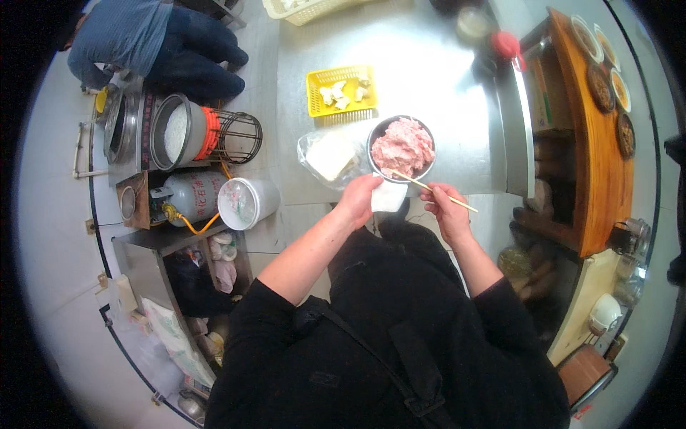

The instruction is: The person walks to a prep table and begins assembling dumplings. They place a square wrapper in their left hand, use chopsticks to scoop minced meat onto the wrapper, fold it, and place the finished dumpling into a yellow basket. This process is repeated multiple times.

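Observation:
My left hand (pixel 360 198) holds a square white wrapper sheet (pixel 389 196) at the near rim of a metal bowl. Pink minced meat (pixel 403 146) is heaped in the bowl (pixel 370 159). Between the thumb and fingers of my right hand (pixel 449 209) is a thin wooden stick (pixel 462 204), whose far tip reaches the near edge of the meat. A stack of white wrappers (pixel 331 155) lies in a clear plastic bag left of the bowl. Farther back, a yellow plastic basket (pixel 316 106) holds several folded, whitish pieces.
The stainless steel table (pixel 455 179) has a raised metal side (pixel 517 128) at right and a cream basket (pixel 305 17) at its far edge. On the left are a white bucket (pixel 257 202), a gas cylinder (pixel 195 194) and a person (pixel 155 43) bending over.

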{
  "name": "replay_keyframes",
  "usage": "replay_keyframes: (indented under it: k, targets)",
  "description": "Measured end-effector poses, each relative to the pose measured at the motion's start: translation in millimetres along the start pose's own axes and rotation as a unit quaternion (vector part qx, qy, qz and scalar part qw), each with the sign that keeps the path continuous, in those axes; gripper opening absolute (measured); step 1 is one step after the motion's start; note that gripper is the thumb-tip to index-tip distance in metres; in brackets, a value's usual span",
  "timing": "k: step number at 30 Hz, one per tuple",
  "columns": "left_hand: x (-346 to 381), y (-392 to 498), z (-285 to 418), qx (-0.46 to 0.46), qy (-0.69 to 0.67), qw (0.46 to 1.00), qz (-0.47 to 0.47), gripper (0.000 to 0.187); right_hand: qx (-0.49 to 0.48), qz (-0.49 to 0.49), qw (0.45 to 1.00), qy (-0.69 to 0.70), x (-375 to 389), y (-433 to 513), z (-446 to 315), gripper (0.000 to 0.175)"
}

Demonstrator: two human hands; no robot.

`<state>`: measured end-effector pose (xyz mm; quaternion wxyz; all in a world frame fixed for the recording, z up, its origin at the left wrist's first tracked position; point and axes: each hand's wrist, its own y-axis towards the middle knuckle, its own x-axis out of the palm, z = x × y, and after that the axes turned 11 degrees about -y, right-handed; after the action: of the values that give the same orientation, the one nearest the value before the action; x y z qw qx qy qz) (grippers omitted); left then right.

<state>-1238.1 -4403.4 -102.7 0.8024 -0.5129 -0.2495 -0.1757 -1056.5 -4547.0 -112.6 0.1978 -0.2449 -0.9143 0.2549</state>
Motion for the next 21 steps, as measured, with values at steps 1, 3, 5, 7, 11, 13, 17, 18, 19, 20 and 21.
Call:
replay_keyframes:
  k: [1,3,5,7,11,13,17,18,19,20,21]
  targets:
    - [1,0,0,0.0,-0.003,1.0,0.005,0.03,-0.007,0.005,1.0,-0.03,1,-1,-2,0.024]
    - [2,1,-1,0.003,-0.008,1.0,0.015,0.03,-0.016,0.007,0.999,-0.047,3,-2,-6,0.024]
    - [1,3,-2,0.007,-0.012,1.0,0.025,0.031,-0.037,0.005,0.995,-0.095,6,-5,-10,0.023]
    - [1,5,-3,0.003,-0.029,0.999,0.019,0.031,-0.035,0.002,0.995,-0.094,7,-5,-13,0.023]
    - [2,8,-7,-0.001,-0.037,0.999,0.018,0.035,0.014,-0.01,1.0,0.007,-3,0,-14,0.023]
    - [3,6,-6,-0.012,-0.06,0.998,0.011,0.033,0.042,-0.028,0.997,0.06,-11,-1,-11,0.023]
    - [1,-1,0,-0.048,-0.093,0.994,-0.023,0.033,0.067,-0.046,0.99,0.114,-15,-12,6,0.022]
    - [-1,-3,3,-0.063,-0.099,0.992,-0.036,0.032,0.07,-0.037,0.99,0.115,-15,-15,9,0.022]
    - [-3,-5,6,-0.078,-0.104,0.99,-0.05,0.031,0.06,-0.051,0.991,0.109,-15,-17,11,0.021]
    - [-6,-6,8,-0.094,-0.101,0.988,-0.064,0.03,0.056,-0.056,0.992,0.1,-16,-20,12,0.021]
    - [-8,-8,8,-0.081,-0.065,0.993,-0.058,0.028,0.052,-0.057,0.993,0.094,-17,-22,12,0.02]
